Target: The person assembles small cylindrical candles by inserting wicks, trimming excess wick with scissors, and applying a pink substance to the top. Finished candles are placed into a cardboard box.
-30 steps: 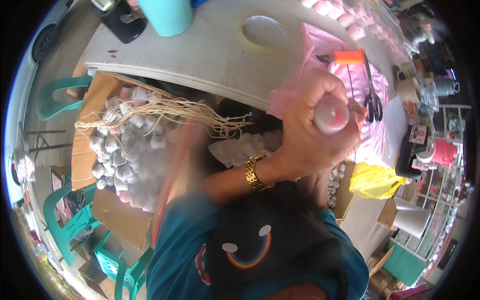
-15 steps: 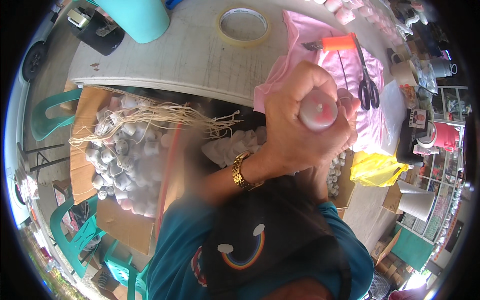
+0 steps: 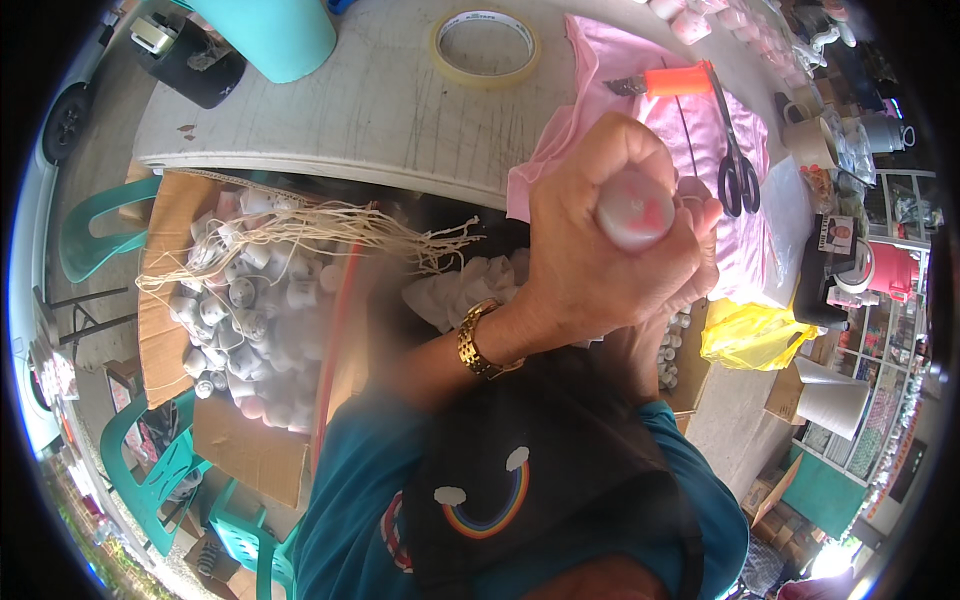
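Note:
My left hand [image 3: 600, 250], with a gold watch at its wrist, is wrapped round a white candle [image 3: 635, 210] with pink patches on its top. The candle's round end faces up out of the fist, and its lower part is hidden. My right hand [image 3: 703, 275] is pressed close behind and beside the left one, mostly covered by it. Its fingers are curled, but what they grip is hidden. Beyond the hands, a pink cloth [image 3: 610, 65] lies on the table, bearing an orange-handled cutter [image 3: 676, 82] and black scissors [image 3: 738, 180].
A cardboard box [image 3: 172, 300] at left holds many white candle pieces, with a bundle of pale wicks [image 3: 340, 228] across it. On the table [image 3: 350, 110] are a tape roll [image 3: 440, 50], a teal container [image 3: 285, 45] and a black cup [image 3: 205, 75]. A yellow bag [image 3: 750, 335] sits at right.
The candle has tipped slightly and risen a little between my hands; the wick at its top shows less plainly. Both hands keep their closed hold and have barely moved.

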{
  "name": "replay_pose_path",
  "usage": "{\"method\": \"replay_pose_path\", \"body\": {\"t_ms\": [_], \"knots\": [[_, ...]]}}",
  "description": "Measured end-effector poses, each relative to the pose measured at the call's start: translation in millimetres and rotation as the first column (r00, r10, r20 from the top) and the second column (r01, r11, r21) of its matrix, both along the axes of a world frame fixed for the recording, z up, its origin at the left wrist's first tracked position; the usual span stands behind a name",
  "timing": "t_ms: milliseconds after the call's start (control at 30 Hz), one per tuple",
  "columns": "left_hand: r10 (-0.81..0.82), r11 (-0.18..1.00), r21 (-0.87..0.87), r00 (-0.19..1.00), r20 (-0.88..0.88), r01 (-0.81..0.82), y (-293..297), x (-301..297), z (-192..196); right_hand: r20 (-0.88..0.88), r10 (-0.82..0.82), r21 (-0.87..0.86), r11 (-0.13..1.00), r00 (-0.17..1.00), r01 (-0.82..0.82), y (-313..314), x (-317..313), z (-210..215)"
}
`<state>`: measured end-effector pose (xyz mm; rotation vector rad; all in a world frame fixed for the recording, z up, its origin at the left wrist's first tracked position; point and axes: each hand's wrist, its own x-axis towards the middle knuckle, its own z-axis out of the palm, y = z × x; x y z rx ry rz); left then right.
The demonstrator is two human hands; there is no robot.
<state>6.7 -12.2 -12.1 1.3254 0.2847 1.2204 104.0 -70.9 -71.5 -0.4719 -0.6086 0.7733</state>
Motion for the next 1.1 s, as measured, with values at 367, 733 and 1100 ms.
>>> {"method": "replay_pose_path", "body": {"t_ms": [367,733,1100], "knots": [[0.132,0.924,0.358,0.991,0.036,-0.136,14.1,-6.8,-6.3,0.548,-0.048,-0.253,0.942,0.835,0.220,-19.1,8.1,36.9],[0.038,0.898,0.439,0.988,-0.147,0.031,14.8,-6.6,-12.9,0.941,0.249,0.160,0.271,-0.230,0.949,-34.2,149.6,56.0],[0.166,0.894,0.439,0.976,-0.138,-0.090,10.9,11.8,-17.9,0.885,-0.014,-0.419,0.409,0.465,0.811,-42.4,111.1,96.9]]}}
